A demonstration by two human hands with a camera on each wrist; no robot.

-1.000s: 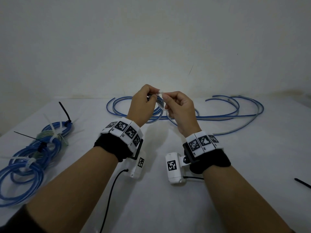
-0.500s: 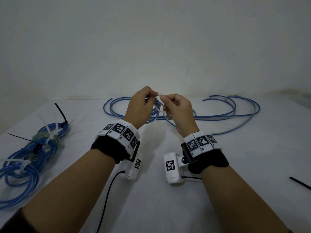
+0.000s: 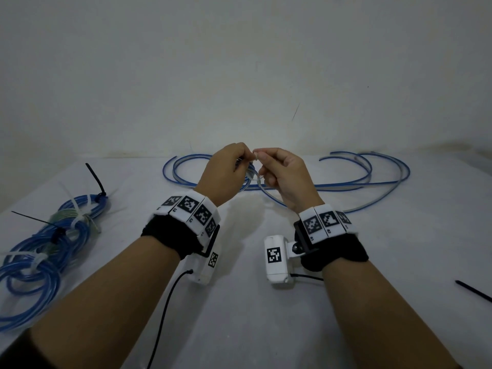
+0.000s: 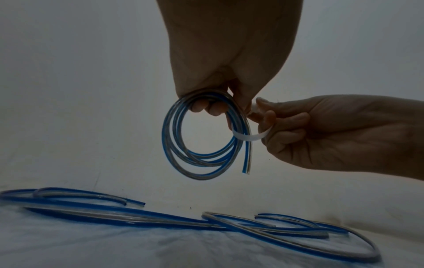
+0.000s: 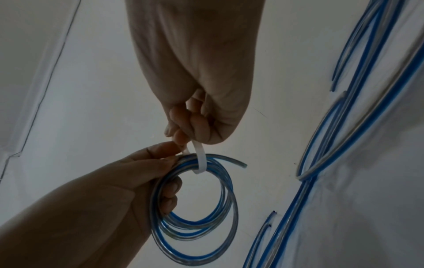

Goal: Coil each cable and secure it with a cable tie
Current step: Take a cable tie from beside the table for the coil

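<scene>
My left hand point(image 3: 226, 169) grips a small coil of blue and clear cable point(image 4: 197, 137) point(image 5: 195, 208) held up above the table, its fingers hooked through the ring. A white cable tie point(image 4: 247, 136) point(image 5: 200, 157) loops around the coil's strands. My right hand point(image 3: 282, 171) pinches the tie's ends right beside the left thumb. In the head view the coil point(image 3: 251, 174) is mostly hidden between the two hands.
Several loose blue cables point(image 3: 346, 182) lie spread along the far side of the white table point(image 3: 399, 249). Coiled, tied bundles point(image 3: 48, 241) sit at the left edge. A black cable tie point(image 3: 474, 290) lies at the right.
The hands have stayed together over the coil, shifting only slightly while the right fingers work the tie's ends.
</scene>
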